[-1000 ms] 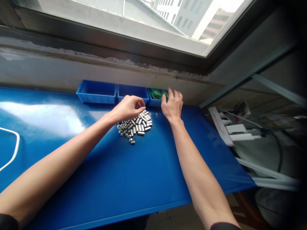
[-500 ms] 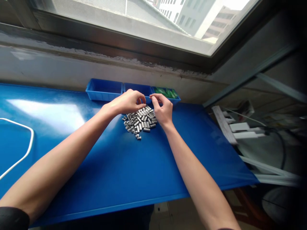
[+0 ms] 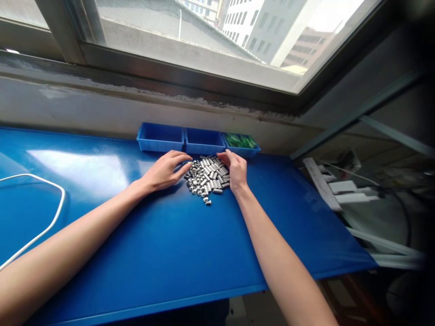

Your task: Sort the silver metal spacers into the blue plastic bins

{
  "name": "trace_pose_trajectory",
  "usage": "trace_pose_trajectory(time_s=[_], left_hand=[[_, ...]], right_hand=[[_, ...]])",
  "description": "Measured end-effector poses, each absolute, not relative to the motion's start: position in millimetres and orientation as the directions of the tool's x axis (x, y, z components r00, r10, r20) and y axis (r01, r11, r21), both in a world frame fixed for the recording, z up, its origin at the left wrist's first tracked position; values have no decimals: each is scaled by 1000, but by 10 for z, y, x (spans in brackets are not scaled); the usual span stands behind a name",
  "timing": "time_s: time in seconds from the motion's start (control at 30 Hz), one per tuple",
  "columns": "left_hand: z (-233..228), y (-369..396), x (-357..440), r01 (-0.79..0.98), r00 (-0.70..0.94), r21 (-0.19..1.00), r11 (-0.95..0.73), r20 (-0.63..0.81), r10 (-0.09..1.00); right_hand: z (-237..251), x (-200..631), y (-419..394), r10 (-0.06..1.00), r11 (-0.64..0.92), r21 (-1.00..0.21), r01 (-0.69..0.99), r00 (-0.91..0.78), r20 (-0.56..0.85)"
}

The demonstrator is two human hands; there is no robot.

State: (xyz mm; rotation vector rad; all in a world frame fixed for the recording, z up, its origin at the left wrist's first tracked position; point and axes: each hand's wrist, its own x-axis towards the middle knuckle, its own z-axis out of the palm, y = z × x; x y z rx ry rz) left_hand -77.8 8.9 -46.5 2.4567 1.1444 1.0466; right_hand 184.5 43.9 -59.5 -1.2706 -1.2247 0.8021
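Metal pins (image 3: 207, 177) between both hands

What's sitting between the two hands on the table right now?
In the head view, a pile of small metal pins lies between the left hand and right hand, both touching its edges.

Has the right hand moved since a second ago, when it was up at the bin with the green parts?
Yes. The right hand has come back from the green-parts bin and now rests against the pile of metal pins.
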Motion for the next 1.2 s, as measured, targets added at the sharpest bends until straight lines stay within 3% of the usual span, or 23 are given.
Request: trace_pose_trajectory(time_s=[0.1,0.33,0.63,0.77,0.87,1.2], left_hand=[[-444,65,-700,593,490,459,-661,445,749],[-427,49,-667,638,532,423,-643,362,765],[-452,66,-695,624,563,393,-675,372,738],[-396,26,-694,727,342,359,-586,551,761],[-377,18,-695,828,203,340,-446,558,804],[-350,129,-685,808,324,338,-482,428,844]], right_hand=[[-556,1878,408,961,199,-960,196,152,230],[-408,1825,245,961,235,-824,515,3,276],[-418,1730,199,938,307,-797,521,-25,346],[-406,1692,176,945,274,-801,532,7,328],[-408,1684,171,949,274,-817,508,-8,314],[-405,1764,154,943,326,-835,444,-91,320]])
